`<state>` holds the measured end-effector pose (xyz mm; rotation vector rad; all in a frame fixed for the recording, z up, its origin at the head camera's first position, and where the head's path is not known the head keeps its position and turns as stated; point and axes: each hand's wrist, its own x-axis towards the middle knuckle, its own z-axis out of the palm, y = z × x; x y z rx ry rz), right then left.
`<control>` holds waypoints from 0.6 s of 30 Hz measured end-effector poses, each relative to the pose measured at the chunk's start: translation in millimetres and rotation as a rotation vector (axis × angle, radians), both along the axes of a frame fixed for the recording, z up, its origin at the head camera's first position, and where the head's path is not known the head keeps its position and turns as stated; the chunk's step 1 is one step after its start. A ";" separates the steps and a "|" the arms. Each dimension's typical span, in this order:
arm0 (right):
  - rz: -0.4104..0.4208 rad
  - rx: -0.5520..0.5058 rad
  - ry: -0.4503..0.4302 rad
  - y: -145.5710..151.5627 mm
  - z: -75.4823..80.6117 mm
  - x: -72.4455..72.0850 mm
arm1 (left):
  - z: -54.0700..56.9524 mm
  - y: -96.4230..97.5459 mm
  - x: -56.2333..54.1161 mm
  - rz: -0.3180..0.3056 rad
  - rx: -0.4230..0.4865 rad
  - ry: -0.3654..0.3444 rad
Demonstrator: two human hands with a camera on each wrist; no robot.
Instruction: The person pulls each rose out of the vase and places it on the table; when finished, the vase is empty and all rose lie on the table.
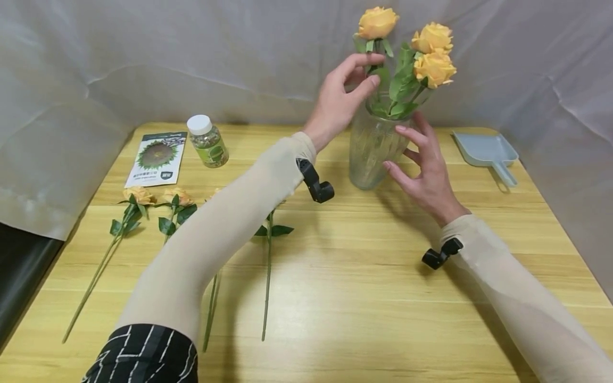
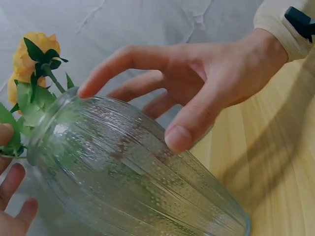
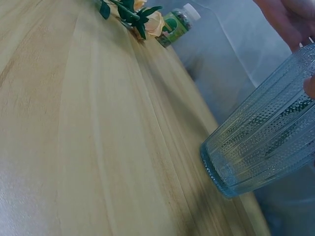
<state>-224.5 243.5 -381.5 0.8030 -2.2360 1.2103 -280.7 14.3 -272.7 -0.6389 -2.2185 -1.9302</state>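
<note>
A clear ribbed glass vase [image 1: 371, 151] stands at the back of the table, with several yellow roses [image 1: 433, 69] rising from it. My left hand [image 1: 342, 93] is at the leaves and stem of the leftmost rose [image 1: 377, 22], thumb and forefinger apart; only some of its fingers [image 2: 12, 184] show at the left of the left wrist view. My right hand [image 1: 426, 170] rests loosely against the vase's right side, forefinger near the rim and thumb lower down. A gap shows between its palm and the glass [image 2: 123, 147]. The right wrist view catches the vase's base [image 3: 221, 172].
Loose roses [image 1: 139, 196] lie at the left, partly hidden by my left sleeve [image 1: 215, 229]. Behind them are a seed packet [image 1: 158, 157] and a white-capped jar [image 1: 208, 143]. A light blue dustpan [image 1: 486, 149] sits at the back right. Grey sheeting [image 1: 230, 58] backs the table.
</note>
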 end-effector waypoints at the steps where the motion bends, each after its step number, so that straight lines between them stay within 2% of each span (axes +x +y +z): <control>1: 0.000 -0.008 -0.003 0.1 -0.3 0.1 | 1.6 -0.3 0.4 0.010 0.006 0.005; 5: -0.001 -0.021 -0.007 0.5 -0.3 0.2 | 6.6 -2.4 -2.2 0.044 0.058 0.033; 10: 0.008 -0.006 0.012 1.7 0.5 1.4 | 12.7 -7.3 -7.2 0.064 0.193 0.058; 15: 0.021 -0.008 0.010 2.9 -0.5 1.2 | 24.8 -17.7 -6.9 0.098 0.340 0.040; 18: 0.020 -0.009 0.008 2.9 -0.8 0.5 | 32.6 -24.9 -6.4 0.146 0.417 0.014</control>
